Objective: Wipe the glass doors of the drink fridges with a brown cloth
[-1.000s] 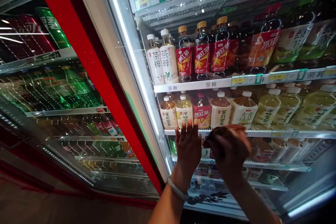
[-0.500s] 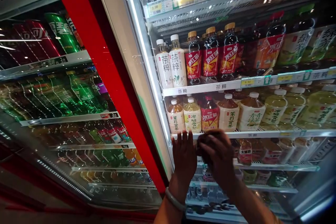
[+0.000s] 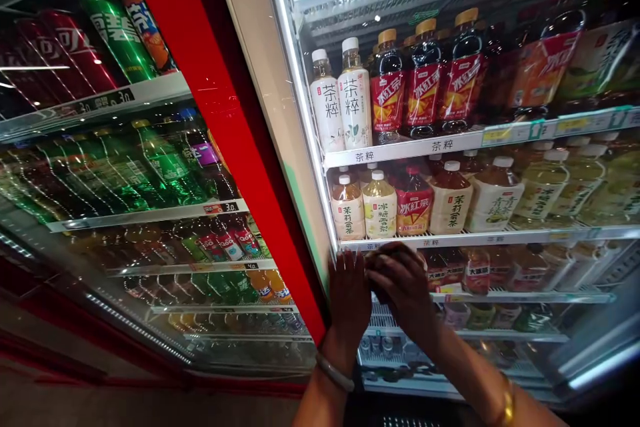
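Note:
My left hand (image 3: 350,293) is raised in front of the cooler's glass, its palm turned away and its fingers stretched upward. Right beside it, my right hand (image 3: 405,287) is curled over something dark that I cannot make out. Both hands are just below the shelf edge (image 3: 480,239) that bears the pale and red tea bottles. A grey band circles my left wrist, and a gold bangle shows on my right forearm. My fingertips are dim against the glass, so exact contact is hard to tell.
A red frame (image 3: 200,80) and a beige door edge (image 3: 260,60) slant down between two coolers. Cans (image 3: 117,37) and green bottles (image 3: 165,163) fill the left cooler. Dark bottles with red labels (image 3: 424,87) stand above my hands.
My right hand has moved left, closer to my left hand. The view has shifted, so the shelves sit higher and further right. The gold bangle has come into view.

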The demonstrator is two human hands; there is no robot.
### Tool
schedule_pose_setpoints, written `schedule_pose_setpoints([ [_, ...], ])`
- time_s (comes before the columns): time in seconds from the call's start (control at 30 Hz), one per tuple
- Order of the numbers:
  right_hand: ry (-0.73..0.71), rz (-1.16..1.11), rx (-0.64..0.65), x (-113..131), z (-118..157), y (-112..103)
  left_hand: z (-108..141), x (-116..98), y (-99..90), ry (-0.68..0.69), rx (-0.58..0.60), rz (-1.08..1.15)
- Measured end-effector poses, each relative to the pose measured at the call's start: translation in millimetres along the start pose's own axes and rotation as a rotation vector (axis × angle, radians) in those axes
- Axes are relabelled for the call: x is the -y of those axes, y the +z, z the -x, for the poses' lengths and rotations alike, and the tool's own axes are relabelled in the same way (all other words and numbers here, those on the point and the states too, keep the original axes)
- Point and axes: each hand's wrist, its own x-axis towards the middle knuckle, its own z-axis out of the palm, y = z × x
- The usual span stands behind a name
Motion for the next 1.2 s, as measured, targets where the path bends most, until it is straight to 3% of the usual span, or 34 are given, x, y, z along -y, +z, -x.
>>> schedule_pose_setpoints([
  [0.1, -0.123, -0.036, 0.034, 11.7, -19.2, 10.7, 7.5, 8.8, 1.6, 0.007, -0.005, 0.035],
  [0.2, -0.114, -0.021, 0.034, -5.6, -33.1, 1.2, 4.2, 15.0, -3.5, -0.039, 0.015, 0.036],
  [0.3, -0.005, -0.012, -0.030, -16.4, -15.5, -8.4, 6.0, 13.9, -9.3, -0.061, 0.077, 0.030],
  [0.4, 0.063, -0.002, -0.026, 2.2, 13.1, -0.6, 20.6, 9.7, -9.5, -0.041, 0.142, 0.042],
  [0.5, -0.014, -0.043, 0.059, 26.9, 19.9, 15.0, 38.8, 9.6, -6.2, -0.037, 0.112, 0.074],
  [0.57, -0.115, -0.063, 0.101, 28.5, 11.4, 18.5, 45.7, 11.7, -5.5, -0.073, 0.094, 0.082],
  [0.67, -0.167, -0.030, 0.132, 8.0, 1.7, 7.4, 45.6, 12.0, -7.1, -0.131, 0.146, 0.067],
  [0.77, -0.060, 0.022, 0.087, -12.2, 13.6, -7.1, 42.8, 3.3, -6.1, -0.147, 0.180, 0.032],
  [0.83, -0.007, 0.036, 0.063, -13.2, 26.4, -8.6, 44.4, -6.0, -1.7, -0.110, 0.189, 0.025],
  [1.0, -0.140, -0.016, 0.171, -6.5, 22.6, -1.7, 46.2, -18.2, 11.1, -0.024, 0.104, 0.093],
  [1.1, -0.209, -0.042, 0.195, -28.6, 11.3, -12.6, 30.5, -13.0, 11.9, -0.090, 0.058, 0.107],
  [1.2, -0.107, -0.002, 0.088, -49.0, 20.3, -27.2, 13.6, -10.6, 12.3, -0.092, 0.025, 0.105],
])
